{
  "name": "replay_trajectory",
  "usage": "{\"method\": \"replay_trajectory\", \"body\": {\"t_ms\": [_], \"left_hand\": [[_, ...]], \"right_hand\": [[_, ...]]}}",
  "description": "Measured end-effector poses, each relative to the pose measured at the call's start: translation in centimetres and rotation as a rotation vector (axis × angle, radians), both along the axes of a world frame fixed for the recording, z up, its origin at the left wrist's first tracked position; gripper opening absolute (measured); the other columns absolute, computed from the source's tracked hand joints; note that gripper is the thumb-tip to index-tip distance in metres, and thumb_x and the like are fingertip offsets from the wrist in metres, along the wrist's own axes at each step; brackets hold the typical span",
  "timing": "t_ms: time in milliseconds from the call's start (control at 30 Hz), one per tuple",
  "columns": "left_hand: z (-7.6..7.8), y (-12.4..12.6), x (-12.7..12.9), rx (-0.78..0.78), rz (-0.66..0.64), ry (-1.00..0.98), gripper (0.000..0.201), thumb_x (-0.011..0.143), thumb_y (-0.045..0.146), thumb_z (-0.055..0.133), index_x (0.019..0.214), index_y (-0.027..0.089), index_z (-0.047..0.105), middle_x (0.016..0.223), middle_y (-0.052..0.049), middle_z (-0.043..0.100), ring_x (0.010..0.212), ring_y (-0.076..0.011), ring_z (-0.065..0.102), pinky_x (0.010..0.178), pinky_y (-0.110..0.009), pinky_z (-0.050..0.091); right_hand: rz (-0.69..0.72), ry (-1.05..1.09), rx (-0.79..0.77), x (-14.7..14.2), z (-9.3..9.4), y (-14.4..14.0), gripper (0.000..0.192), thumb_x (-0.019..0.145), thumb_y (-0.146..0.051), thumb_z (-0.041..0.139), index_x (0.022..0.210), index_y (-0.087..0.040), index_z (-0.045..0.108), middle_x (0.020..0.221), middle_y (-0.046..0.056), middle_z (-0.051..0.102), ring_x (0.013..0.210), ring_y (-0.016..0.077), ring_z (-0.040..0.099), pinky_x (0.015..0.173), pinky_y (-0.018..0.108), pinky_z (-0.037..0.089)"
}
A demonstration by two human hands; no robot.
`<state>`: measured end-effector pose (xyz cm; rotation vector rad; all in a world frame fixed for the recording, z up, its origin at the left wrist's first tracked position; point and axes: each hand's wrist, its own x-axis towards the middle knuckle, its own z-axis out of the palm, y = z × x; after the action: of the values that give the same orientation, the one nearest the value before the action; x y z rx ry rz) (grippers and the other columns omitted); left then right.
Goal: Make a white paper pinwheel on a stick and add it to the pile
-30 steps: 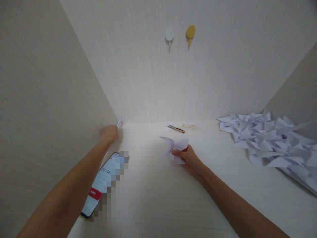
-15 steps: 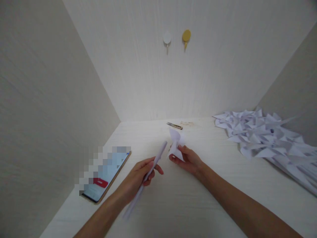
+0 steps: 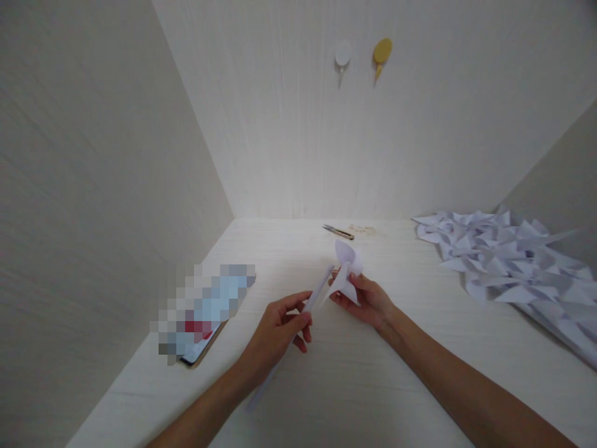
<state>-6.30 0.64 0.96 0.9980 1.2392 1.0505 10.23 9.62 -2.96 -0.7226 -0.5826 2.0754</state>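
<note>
My left hand (image 3: 278,326) grips a thin white paper stick (image 3: 318,292), its far tip pointing up and right. My right hand (image 3: 368,302) holds a folded white paper pinwheel (image 3: 346,267) just above the desk. The stick's tip touches or nearly touches the pinwheel's back. Both hands hover over the middle of the pale wooden desk (image 3: 354,379).
A phone (image 3: 200,336) lies at the left, its screen lit. Small snips (image 3: 338,232) rest near the back wall beside some crumbs. A heap of folded white paper pinwheels (image 3: 513,267) fills the right side. Two hooks, white (image 3: 342,55) and yellow (image 3: 382,52), are on the back wall.
My left hand came back from the far left corner with the paper stick and brought its tip up to the pinwheel. My right hand lifted and turned the pinwheel.
</note>
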Motion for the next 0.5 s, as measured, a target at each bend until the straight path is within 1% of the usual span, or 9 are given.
{"method": "replay_trajectory", "body": {"t_ms": [133,333,433,500], "left_hand": [[0.0,0.1,0.0,0.006,-0.002,0.009,0.041,0.064,0.022,0.061,0.104,0.014,0.064,0.062,0.002,0.051,0.047,-0.0087,0.050,0.040,-0.021,0.042],[-0.2,0.1,0.0,0.003,0.004,0.044,0.044,0.064,0.022,0.060,0.107,0.012,0.062,0.065,0.002,0.050,0.043,-0.0069,0.048,0.037,-0.021,0.040],[-0.7,0.1,0.0,0.055,0.004,0.112,0.045,0.066,0.023,0.058,0.109,0.012,0.061,0.067,0.002,0.049,0.042,-0.0057,0.046,0.034,-0.019,0.038],[-1.0,0.0,0.0,0.109,-0.004,0.161,0.043,0.068,0.023,0.055,0.110,0.013,0.061,0.070,0.001,0.050,0.042,-0.0050,0.046,0.034,-0.018,0.036]], "right_hand": [[-0.011,-0.040,-0.006,-0.1,0.2,-0.1,0.036,0.038,-0.023,0.083,0.067,-0.022,0.061,0.069,-0.005,0.067,0.066,0.0122,0.058,0.067,0.031,0.051],[-0.054,-0.083,-0.015,-0.4,1.4,-0.6,0.039,0.034,-0.022,0.084,0.065,-0.022,0.060,0.065,-0.006,0.066,0.062,0.0113,0.058,0.061,0.026,0.051],[-0.032,-0.102,0.022,-0.7,1.8,-0.8,0.038,0.033,-0.024,0.084,0.062,-0.022,0.061,0.060,-0.005,0.066,0.056,0.0116,0.058,0.057,0.025,0.050],[-0.005,-0.107,0.067,-0.8,1.7,-0.8,0.035,0.034,-0.026,0.083,0.061,-0.022,0.062,0.057,-0.005,0.065,0.053,0.0125,0.057,0.055,0.026,0.050]]}}
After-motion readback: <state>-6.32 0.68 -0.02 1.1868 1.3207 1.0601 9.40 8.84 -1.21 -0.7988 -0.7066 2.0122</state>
